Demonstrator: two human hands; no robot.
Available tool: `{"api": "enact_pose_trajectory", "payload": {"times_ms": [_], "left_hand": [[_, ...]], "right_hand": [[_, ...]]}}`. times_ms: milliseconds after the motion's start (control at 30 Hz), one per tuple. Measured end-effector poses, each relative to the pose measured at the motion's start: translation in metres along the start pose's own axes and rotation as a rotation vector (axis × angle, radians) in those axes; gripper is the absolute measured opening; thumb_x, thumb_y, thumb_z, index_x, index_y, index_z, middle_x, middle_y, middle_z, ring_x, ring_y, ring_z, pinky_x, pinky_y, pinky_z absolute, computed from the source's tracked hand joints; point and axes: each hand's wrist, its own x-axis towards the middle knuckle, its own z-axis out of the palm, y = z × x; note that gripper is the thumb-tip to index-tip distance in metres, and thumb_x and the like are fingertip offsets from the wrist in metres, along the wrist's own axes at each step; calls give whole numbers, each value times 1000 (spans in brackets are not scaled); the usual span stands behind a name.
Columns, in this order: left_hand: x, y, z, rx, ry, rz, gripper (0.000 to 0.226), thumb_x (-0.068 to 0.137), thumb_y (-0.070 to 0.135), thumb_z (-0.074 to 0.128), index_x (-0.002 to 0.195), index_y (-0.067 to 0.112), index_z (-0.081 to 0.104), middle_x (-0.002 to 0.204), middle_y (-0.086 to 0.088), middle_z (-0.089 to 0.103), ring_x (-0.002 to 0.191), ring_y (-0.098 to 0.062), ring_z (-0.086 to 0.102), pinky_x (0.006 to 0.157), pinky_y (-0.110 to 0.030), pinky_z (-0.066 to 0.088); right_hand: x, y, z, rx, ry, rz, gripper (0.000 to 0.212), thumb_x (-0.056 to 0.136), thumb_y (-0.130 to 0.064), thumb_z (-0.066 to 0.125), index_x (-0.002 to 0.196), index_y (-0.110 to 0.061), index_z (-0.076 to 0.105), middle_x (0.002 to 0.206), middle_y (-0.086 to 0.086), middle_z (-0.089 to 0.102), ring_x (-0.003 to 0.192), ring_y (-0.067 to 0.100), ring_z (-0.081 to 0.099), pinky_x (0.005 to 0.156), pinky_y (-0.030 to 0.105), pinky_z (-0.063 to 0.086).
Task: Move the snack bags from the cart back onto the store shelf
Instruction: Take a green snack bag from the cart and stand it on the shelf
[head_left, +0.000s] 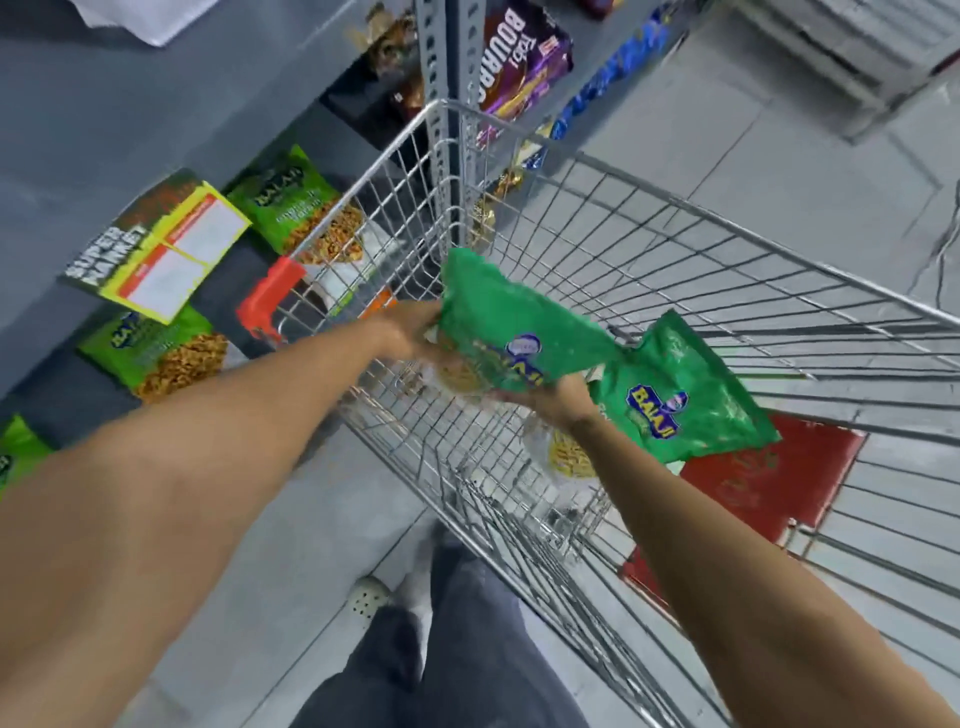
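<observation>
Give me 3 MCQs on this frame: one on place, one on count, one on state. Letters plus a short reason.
1. Where is the shiny green snack bag that both hands hold?
A. Above the silver wire shopping cart
B. Flat on the grey shelf
C. On the floor

2. How many green snack bags are over the cart?
A. One
B. Two
C. Four

3. What is the left hand doing?
A. Hanging free
B. Gripping the cart's red handle end
C. Holding the bag's edge

Answers:
1 A: the bag is raised over the cart basket, clear of the grey metal store shelf.
2 B: the held bag, and a second green snack bag beside the right hand.
3 C: its grip closes on the bag's left edge; the red plastic handle end is untouched.
</observation>
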Motion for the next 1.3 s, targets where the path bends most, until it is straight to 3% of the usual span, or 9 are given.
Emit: {"api": "enact_pose_trajectory", "payload": {"times_ms": [100, 267, 400, 600, 733, 833, 1033, 1167, 1300], "left_hand": [[-33, 32, -13, -107, 133, 55, 66, 68, 49, 73, 126, 27, 50, 130, 1, 59, 118, -21, 54, 107, -40, 40], [-111, 72, -21, -185, 392, 237, 58, 76, 63, 54, 104, 14, 64, 107, -7, 69, 97, -22, 65, 90, -35, 50], [-179, 82, -19, -163, 615, 337, 79, 53, 93, 38, 70, 20, 64, 71, 3, 66, 66, -6, 59, 61, -23, 46], [-274, 86, -14, -157, 790, 412, 55, 86, 50, 52, 45, 19, 33, 30, 7, 37, 34, -1, 36, 39, -18, 24], [-321, 47, -7, -211, 849, 389, 85, 61, 82, 51, 66, -3, 57, 60, -7, 52, 53, -6, 44, 53, -26, 35], [-361, 3, 10, -316, 844, 343, 38, 77, 31, 73, 89, -4, 67, 84, -8, 62, 62, 7, 51, 61, -14, 44], [-445, -97, 33, -509, 1052, 234, 31, 75, 11, 74, 103, 1, 66, 95, -2, 68, 65, 17, 53, 76, -27, 49], [-506, -160, 30, -545, 1303, 127, 46, 61, 39, 78, 97, 12, 66, 102, -13, 72, 80, -4, 62, 77, -34, 53], [-544, -205, 7, -586, 1434, 99, 40, 77, 10, 72, 113, 7, 57, 112, -10, 65, 79, 8, 63, 73, -12, 53]], "right_hand": [[-32, -37, -31, 54, 81, -48, 68, 54, -54, 85, 105, -13, 66, 106, 6, 70, 94, 16, 69, 87, 36, 57], [-100, -116, -58, 229, 240, -228, 13, 83, -30, 69, 84, -18, 65, 80, -4, 67, 71, 3, 65, 70, 25, 53], [-155, -157, -58, 278, 285, -328, 14, 84, -31, 67, 70, -26, 64, 65, -13, 68, 61, -4, 65, 68, 27, 53], [-218, -203, -37, 291, 313, -431, 23, 80, -41, 68, 67, -22, 66, 67, -7, 68, 61, 4, 66, 64, 22, 54], [-231, -217, -6, 215, 227, -553, 36, 68, -50, 71, 79, -16, 70, 70, -5, 68, 58, -2, 59, 65, 23, 50], [-234, -232, 37, 126, 120, -654, 21, 71, -37, 73, 69, -17, 66, 51, -15, 62, 48, -4, 49, 56, 23, 43], [-244, -279, 154, 135, -132, -841, 40, 65, -32, 76, 101, -25, 60, 86, -20, 73, 78, 0, 66, 79, 23, 54], [-253, -329, 240, 101, -275, -925, 46, 70, -38, 77, 111, -28, 57, 101, -2, 71, 96, 20, 67, 88, 42, 54], [-248, -377, 308, 75, -407, -893, 62, 70, -49, 75, 123, -25, 52, 120, 4, 66, 112, 24, 62, 99, 50, 49]]}}
